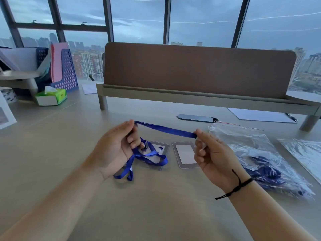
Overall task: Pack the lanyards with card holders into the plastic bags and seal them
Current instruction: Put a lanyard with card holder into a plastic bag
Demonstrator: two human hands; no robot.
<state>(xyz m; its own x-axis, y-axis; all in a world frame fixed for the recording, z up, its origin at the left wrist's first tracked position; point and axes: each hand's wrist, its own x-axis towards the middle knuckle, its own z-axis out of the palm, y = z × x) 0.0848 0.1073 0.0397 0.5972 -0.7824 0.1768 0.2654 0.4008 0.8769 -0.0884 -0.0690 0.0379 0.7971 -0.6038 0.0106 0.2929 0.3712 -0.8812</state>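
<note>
Bare tan desk (156, 206) up close, wide and smooth. Left hand (114, 150) and right hand (212, 153) raised above it, each pinching an end of a blue lanyard (165, 130) pulled taut between them; rest of the strap looped over a card holder (159, 150) flat on the desk. Second card holder (185, 154) just beside. Filled plastic bag (257, 153) to the right. Further back, brown divider panel (199, 70), tissue box (51, 97), file rack (66, 72). Beyond, big windows (139, 18), grey city skyline.

Blue lanyard (165, 130) stretched taut above worktop, rest looped over clear card holder (160, 158); second card holder (185, 154) flat beside; plastic bag (251, 150) right, holding lanyards.
</note>
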